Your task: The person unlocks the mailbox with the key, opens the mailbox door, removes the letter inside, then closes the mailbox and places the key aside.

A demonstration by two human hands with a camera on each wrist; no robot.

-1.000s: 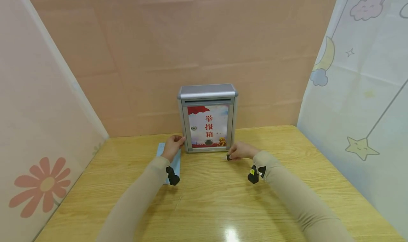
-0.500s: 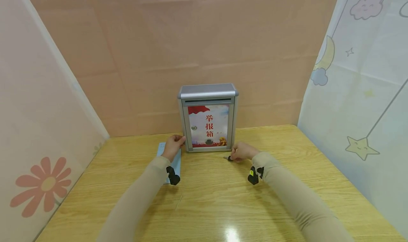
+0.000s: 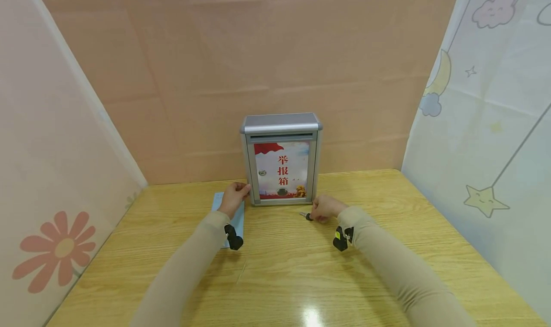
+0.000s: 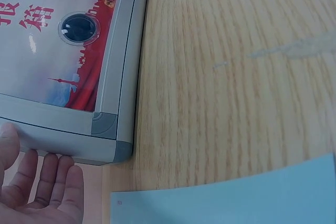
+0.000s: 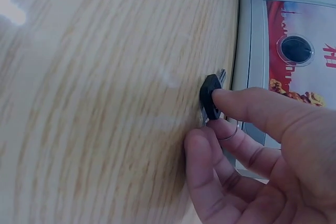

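Note:
A silver metal suggestion box [image 3: 281, 121] stands upright at the back of the wooden table. It has a slot near its top, a round lock [image 3: 262, 172] at the left of its door and red characters on its poster. My left hand [image 3: 233, 199] holds the box's left side, thumb at the front edge, fingers along the side wall [image 4: 50, 179]. Low by the box's right corner, my right hand [image 3: 325, 208] pinches a black-headed key [image 5: 210, 97] between thumb and fingers. The metal shaft points left in the head view; a thin ring [image 5: 229, 134] hangs among the fingers.
Pale blue paper [image 3: 238, 224] lies on the table [image 3: 275, 260] under the left wrist. An orange-beige cloth [image 3: 206, 78] forms the back wall, and printed white sheets [image 3: 465, 140] close in both sides. Each wrist carries a black camera [image 3: 234, 237].
The right hand has drawn slightly toward me, and the key has turned so its metal shaft shows more clearly, pointing left. The left hand and box stay put.

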